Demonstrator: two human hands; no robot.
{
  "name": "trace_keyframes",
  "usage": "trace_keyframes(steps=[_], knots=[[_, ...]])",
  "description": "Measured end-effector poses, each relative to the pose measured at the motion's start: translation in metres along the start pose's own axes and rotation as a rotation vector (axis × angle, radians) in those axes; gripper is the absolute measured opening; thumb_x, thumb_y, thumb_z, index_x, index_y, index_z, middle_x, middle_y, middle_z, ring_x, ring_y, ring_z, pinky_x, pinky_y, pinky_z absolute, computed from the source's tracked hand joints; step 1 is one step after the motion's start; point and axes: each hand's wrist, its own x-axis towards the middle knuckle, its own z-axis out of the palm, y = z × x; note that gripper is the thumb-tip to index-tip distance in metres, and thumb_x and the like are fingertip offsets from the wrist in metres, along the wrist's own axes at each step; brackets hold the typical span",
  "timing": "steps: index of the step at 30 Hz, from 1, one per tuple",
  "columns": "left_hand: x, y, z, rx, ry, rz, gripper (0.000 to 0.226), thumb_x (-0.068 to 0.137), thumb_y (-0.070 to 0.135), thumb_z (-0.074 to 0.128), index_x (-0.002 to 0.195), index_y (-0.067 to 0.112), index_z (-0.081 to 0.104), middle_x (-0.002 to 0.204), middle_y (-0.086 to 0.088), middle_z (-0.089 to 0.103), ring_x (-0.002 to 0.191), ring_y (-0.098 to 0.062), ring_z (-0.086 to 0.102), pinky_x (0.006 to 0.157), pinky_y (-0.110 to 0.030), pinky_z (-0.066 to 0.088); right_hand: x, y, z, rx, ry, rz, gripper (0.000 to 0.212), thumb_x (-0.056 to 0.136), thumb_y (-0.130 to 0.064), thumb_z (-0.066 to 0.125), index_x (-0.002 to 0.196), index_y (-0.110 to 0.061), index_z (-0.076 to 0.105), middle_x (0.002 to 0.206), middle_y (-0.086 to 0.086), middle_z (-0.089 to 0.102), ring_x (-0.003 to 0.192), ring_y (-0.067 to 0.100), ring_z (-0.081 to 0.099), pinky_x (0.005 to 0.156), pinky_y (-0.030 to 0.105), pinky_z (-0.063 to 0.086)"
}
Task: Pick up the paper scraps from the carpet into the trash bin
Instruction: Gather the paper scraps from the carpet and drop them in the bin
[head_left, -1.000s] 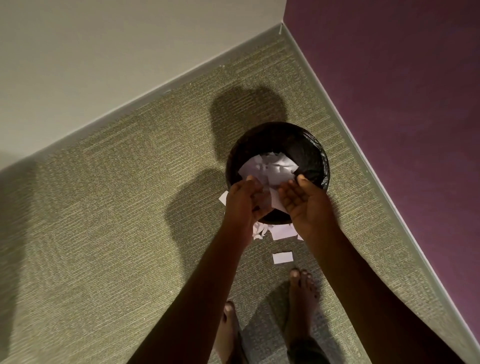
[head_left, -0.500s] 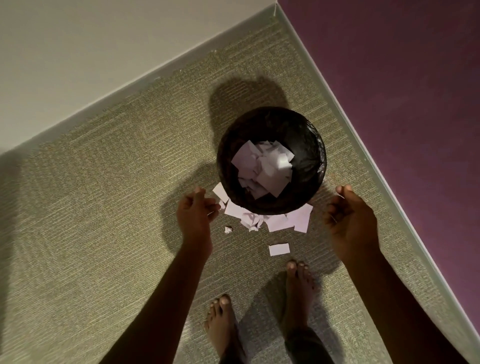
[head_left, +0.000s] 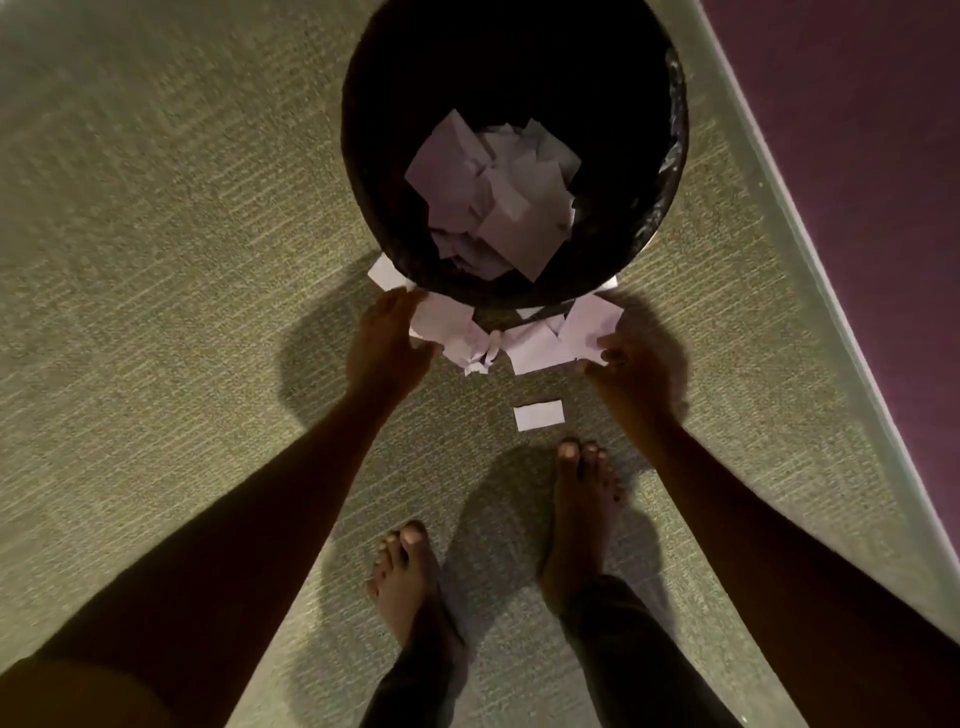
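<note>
Paper scraps on carpet (head_left: 514, 340): loose pile lies along near side of trash bin (head_left: 384, 171), just in front of its base. Pile's long axis runs left-right across the view, following bin's curve. Some pieces flat, a few crumpled near the middle. One corner piece (head_left: 384, 273) pokes out at left edge of bin, partly tucked under it. Single rectangular scrap (head_left: 538, 415) sits apart, nearer the feet, long side left-right w/ slight tilt up to the right.

Bin: round, black, dark liner w/ shiny folds showing on right rim. Seen from above, opening faces up. Inside: heap of white scraps in bin (head_left: 493, 192), flat and overlapping, corners pointing every which way, piled toward near-centre; dark wall visible around it, bin far from full.

Left hand (head_left: 387, 348): at left end of pile, fingers loosely spread and curved over the scraps, touching or just above them; blurred, can't tell if anything is gripped. Right hand (head_left: 631, 371): at right end of pile, fingertips on the edge of a flat scrap, fingers curled partway; grip not clear either.

Bare feet: left foot (head_left: 410, 587), right foot (head_left: 582, 509), both on olive ribbed carpet (head_left: 156, 312), toes pointing toward bin. Pale baseboard (head_left: 810, 249) runs diagonally at right, purple wall (head_left: 872, 130) beyond it.
</note>
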Motion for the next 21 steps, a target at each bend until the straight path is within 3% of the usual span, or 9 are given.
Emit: trace_keyframes(steps=[2, 4, 6, 10, 14, 18, 21], knots=[[0.006, -0.006, 0.01, 0.124, -0.008, 0.087, 0.078, 0.088, 0.021, 0.085, 0.158, 0.009, 0.051, 0.16, -0.016, 0.053, 0.148, -0.039, 0.048, 0.112, -0.053, 0.05, 0.007, 0.015, 0.013, -0.214, -0.019, -0.14, 0.053, 0.091, -0.021, 0.08, 0.14, -0.014, 0.061, 0.134, 0.007, 0.065, 0.115, 0.022, 0.062, 0.086, 0.027, 0.052], [0.011, -0.012, 0.018, 0.215, -0.025, 0.161, 0.082, 0.09, 0.018, 0.082, 0.163, 0.011, 0.045, 0.168, -0.017, 0.044, 0.156, -0.041, 0.038, 0.112, -0.058, 0.051, 0.016, 0.025, 0.017, -0.566, 0.0, -0.335, 0.067, 0.095, -0.025, 0.075, 0.155, -0.014, 0.048, 0.156, 0.015, 0.049, 0.141, 0.034, 0.047, 0.102, 0.046, 0.053], [0.014, -0.017, 0.023, 0.307, -0.082, 0.21, 0.091, 0.09, 0.021, 0.082, 0.168, 0.016, 0.036, 0.175, -0.015, 0.031, 0.162, -0.04, 0.028, 0.112, -0.061, 0.051, 0.026, 0.027, 0.014, -0.757, 0.018, -0.478, 0.078, 0.095, -0.025, 0.074, 0.163, -0.013, 0.037, 0.167, 0.02, 0.034, 0.152, 0.041, 0.035, 0.106, 0.053, 0.05], [0.022, -0.027, 0.031, 0.395, -0.159, 0.231, 0.102, 0.092, 0.036, 0.081, 0.173, 0.022, 0.02, 0.181, -0.011, 0.014, 0.166, -0.038, 0.016, 0.119, -0.061, 0.046, 0.047, 0.022, 0.005, -0.874, 0.007, -0.58, 0.096, 0.086, -0.013, 0.079, 0.167, -0.016, 0.026, 0.173, 0.016, 0.024, 0.157, 0.04, 0.028, 0.107, 0.051, 0.054], [0.024, -0.026, 0.035, 0.45, -0.105, 0.229, 0.091, 0.092, 0.031, 0.08, 0.168, 0.02, 0.032, 0.174, -0.012, 0.033, 0.155, -0.04, 0.037, 0.108, -0.061, 0.053, 0.056, 0.02, 0.006, -0.84, -0.029, -0.573, 0.102, 0.083, -0.011, 0.082, 0.167, -0.017, 0.024, 0.172, 0.016, 0.025, 0.153, 0.039, 0.033, 0.107, 0.048, 0.052], [0.023, -0.022, 0.036, 0.506, -0.078, 0.221, 0.075, 0.092, 0.025, 0.08, 0.159, 0.018, 0.048, 0.153, -0.016, 0.055, 0.137, -0.04, 0.054, 0.1, -0.056, 0.054, 0.054, 0.018, 0.012, -0.795, -0.019, -0.503, 0.107, 0.084, -0.017, 0.086, 0.168, -0.013, 0.02, 0.165, 0.02, 0.035, 0.147, 0.04, 0.039, 0.112, 0.048, 0.047], [0.02, -0.02, 0.037, 0.513, -0.077, 0.226, 0.064, 0.096, 0.028, 0.076, 0.155, 0.016, 0.054, 0.145, -0.017, 0.059, 0.131, -0.039, 0.057, 0.096, -0.054, 0.054, 0.045, 0.02, 0.012, -0.731, 0.048, -0.473, 0.095, 0.081, -0.016, 0.088, 0.16, -0.008, 0.036, 0.151, 0.019, 0.052, 0.14, 0.037, 0.048, 0.104, 0.047, 0.049]])
